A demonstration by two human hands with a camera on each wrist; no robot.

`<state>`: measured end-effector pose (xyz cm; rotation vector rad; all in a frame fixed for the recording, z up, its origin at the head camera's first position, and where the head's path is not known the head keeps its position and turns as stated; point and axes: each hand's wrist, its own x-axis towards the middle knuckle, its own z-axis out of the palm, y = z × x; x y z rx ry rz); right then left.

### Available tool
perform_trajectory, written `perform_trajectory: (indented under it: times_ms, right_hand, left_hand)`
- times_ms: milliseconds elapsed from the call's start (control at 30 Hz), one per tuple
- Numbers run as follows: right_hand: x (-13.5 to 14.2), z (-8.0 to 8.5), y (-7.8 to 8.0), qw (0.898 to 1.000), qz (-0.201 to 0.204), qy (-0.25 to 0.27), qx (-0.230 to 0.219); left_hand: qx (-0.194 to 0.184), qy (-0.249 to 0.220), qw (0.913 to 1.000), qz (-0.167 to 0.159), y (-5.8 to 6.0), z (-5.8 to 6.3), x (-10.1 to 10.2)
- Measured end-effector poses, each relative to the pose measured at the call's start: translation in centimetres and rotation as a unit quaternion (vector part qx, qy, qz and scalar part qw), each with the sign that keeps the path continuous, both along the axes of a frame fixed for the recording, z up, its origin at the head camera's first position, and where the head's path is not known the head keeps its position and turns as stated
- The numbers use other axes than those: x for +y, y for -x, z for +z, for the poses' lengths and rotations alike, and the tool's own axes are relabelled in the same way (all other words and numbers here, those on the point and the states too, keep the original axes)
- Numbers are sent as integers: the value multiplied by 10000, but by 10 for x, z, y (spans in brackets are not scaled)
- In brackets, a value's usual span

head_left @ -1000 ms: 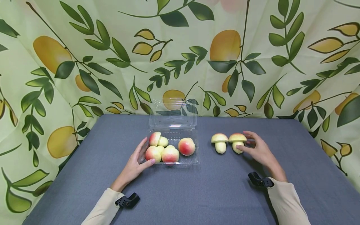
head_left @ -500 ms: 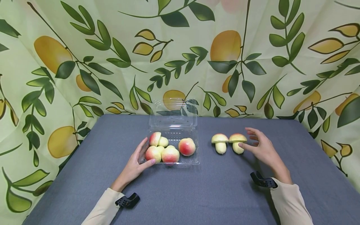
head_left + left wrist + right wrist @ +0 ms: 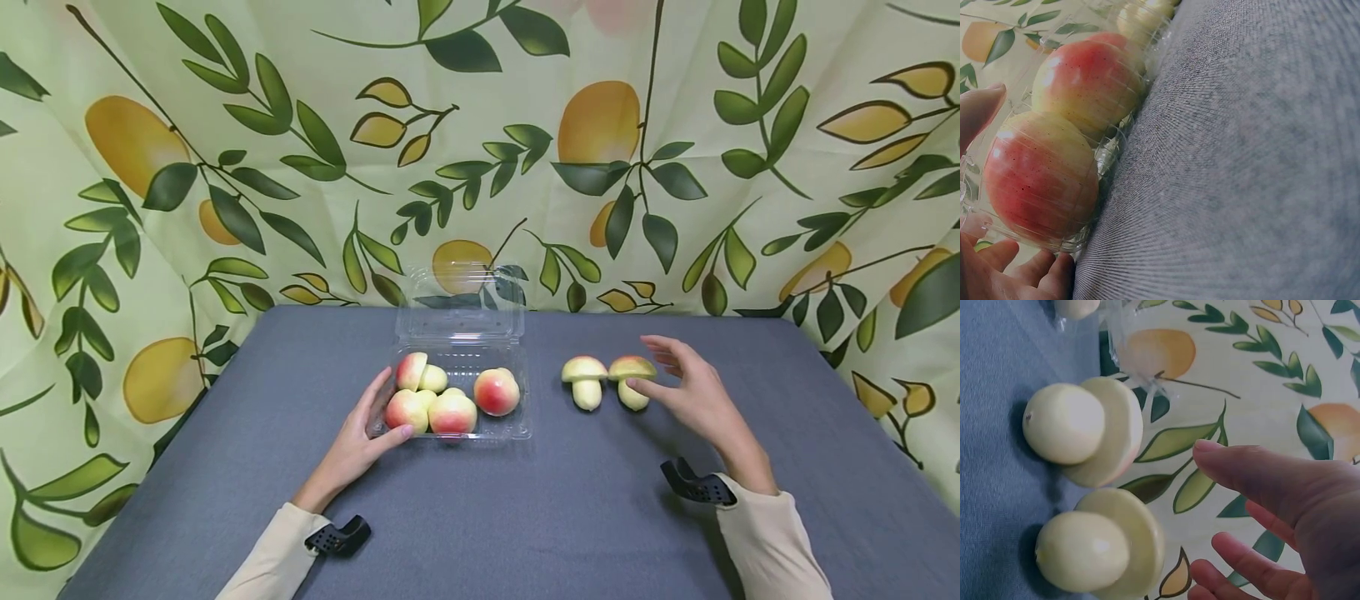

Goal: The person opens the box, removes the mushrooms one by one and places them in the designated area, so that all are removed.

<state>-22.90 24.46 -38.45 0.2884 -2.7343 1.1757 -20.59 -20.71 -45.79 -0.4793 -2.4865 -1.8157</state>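
Note:
My left hand (image 3: 366,442) holds the left front corner of a clear plastic clamshell box (image 3: 501,428), thumb on the front rim and fingers along the left side. Inside lie several toy mushrooms with shiny red-and-yellow caps; one mushroom (image 3: 497,392) sits apart at the right. In the left wrist view two red caps (image 3: 1041,178) show through the box wall. To the right of the box, two more toy mushrooms lie on the cloth, a left one (image 3: 586,383) and a right one (image 3: 632,397). My right hand (image 3: 693,396) hovers by the right one, fingers spread and holding nothing.
The box's clear lid (image 3: 461,308) stands raised at the back. Grey-blue cloth (image 3: 480,525) covers the table. A curtain (image 3: 480,183) printed with fruit and leaves hangs behind and at both sides. A black band (image 3: 697,485) is on each wrist.
My right hand has drawn up and slightly away from the right mushroom, its fingers spreading. The left hand and box stay put; the mushrooms have not moved.

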Motion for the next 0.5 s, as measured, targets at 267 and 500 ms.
perform_trajectory:
  times_ms: [267, 500]
  right_hand:
    - [-14, 4, -3, 9998, 137, 68, 158]
    - [-25, 2, -3, 9995, 192, 132, 229]
  left_hand:
    - [-44, 13, 10000, 24, 0, -1, 0]
    - [-16, 20, 10000, 26, 0, 0, 1]
